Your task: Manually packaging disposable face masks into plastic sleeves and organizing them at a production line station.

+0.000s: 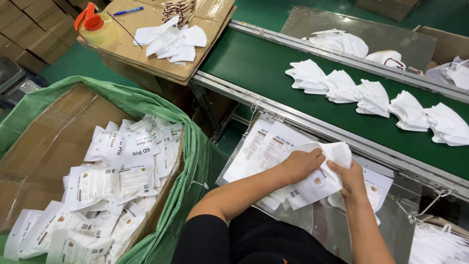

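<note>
My left hand (299,165) and my right hand (348,177) both grip a white pouch (315,185) with a folded white mask (333,151) sticking out of its top. They are held over a steel tray (395,222) that carries a spread of flat white pouches (264,146). Beyond the tray a green conveyor belt (254,63) bears a row of folded white masks (373,98).
At my left stands a large cardboard box lined with green plastic (146,105), holding several filled pouches (122,166). A cardboard-topped stand (146,49) behind it carries loose masks, a tape dispenser (95,24) and a pen. More masks lie at the far right.
</note>
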